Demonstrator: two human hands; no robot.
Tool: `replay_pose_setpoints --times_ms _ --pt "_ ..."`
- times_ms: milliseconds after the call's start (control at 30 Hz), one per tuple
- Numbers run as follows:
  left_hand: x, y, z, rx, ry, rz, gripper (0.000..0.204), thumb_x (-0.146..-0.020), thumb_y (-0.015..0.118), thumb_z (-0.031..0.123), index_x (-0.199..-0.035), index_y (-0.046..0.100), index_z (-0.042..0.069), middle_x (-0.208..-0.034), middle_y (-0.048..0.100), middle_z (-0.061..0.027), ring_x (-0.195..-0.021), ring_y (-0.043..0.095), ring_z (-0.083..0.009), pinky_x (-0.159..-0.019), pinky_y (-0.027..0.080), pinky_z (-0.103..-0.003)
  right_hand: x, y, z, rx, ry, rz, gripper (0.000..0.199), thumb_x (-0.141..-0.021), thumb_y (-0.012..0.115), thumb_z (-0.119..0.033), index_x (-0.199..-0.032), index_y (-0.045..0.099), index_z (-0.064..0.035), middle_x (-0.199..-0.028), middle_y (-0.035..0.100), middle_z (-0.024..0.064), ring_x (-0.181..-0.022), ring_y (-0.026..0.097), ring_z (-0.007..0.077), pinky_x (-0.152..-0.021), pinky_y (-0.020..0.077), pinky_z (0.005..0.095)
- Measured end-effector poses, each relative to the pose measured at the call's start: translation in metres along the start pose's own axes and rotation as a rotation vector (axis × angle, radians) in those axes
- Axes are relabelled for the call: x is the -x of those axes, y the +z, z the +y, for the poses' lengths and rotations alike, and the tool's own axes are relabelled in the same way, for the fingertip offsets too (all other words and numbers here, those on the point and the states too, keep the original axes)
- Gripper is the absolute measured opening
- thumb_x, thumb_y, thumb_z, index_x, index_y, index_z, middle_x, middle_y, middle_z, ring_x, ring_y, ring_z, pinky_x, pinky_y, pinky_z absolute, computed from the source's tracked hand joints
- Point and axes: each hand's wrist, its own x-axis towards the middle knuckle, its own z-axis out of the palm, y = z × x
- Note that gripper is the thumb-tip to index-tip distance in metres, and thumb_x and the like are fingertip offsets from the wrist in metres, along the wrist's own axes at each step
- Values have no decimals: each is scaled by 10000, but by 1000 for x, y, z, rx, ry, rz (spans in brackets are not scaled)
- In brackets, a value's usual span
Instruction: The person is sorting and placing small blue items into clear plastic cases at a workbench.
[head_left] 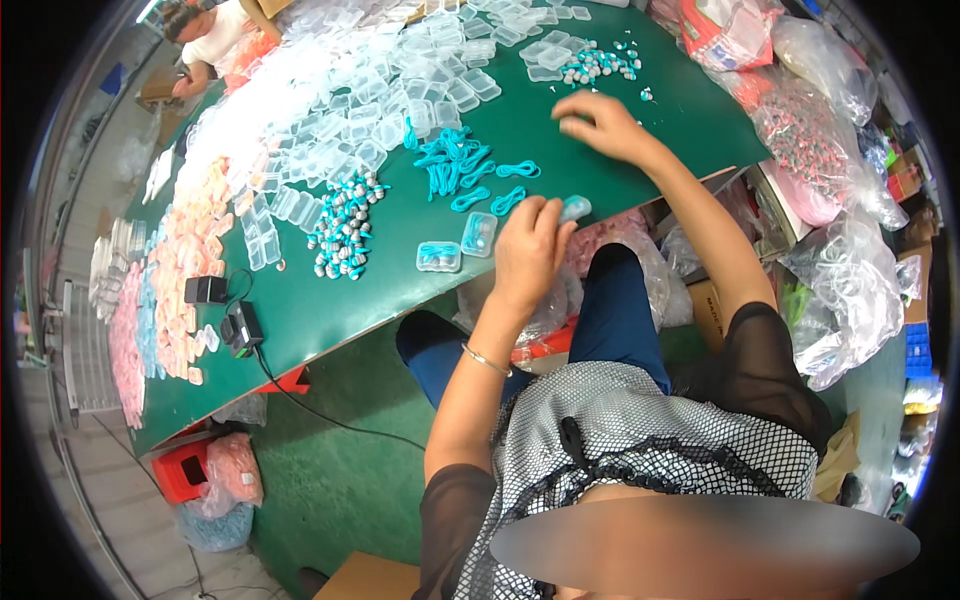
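At the near table edge, my left hand is closed on a small clear plastic case with something turquoise inside. My right hand hovers over the green table with curved fingers apart, and I see nothing in it. Beyond it lie small turquoise-and-grey plugs, several of them scattered. Left of my left hand, two filled clear cases rest close together. Turquoise cords lie bundled in a pile, with a few loose bundles beside it. Another heap of plugs sits further left.
Clear cases cover much of the table. Peach pieces line its left side near a black device with a cable. Plastic bags crowd the right. Another person works at the far left.
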Motion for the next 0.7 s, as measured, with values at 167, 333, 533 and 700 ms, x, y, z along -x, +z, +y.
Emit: replay_pose_setpoints --times_ms 167,333,533,700 --pt "5 -32 9 -45 24 28 343 -781 752 68 -1093 631 -3 -1014 606 -173 -855 622 -335 -715 527 -403 -58 13 91 708 205 342 378 -848 605 -105 -1220 621 -171 -1263 588 51 -1233 489 270 -975 397 533" --pt "21 -103 -32 -351 -163 145 301 -826 722 140 -1081 635 6 -1031 607 -184 -906 609 -358 -767 512 -428 -73 12 92 790 155 217 332 -844 554 -60 -1131 655 -192 -1201 605 16 -1207 505 229 -967 349 518" --pt "35 -126 -70 -413 -297 -49 296 -833 684 86 -1107 623 -8 -1070 602 -193 -945 604 -367 -809 506 -423 -34 23 45 795 -70 133 157 -816 597 -92 -955 647 -144 -956 619 30 -1007 587 232 -901 372 492" --pt "34 -125 -71 -320 -391 -61 361 -803 684 92 -1152 627 17 -1104 611 -165 -986 609 -342 -836 503 -421 17 21 -4 676 -160 100 144 -756 631 -66 -891 602 -105 -990 597 43 -1035 558 240 -938 358 449"
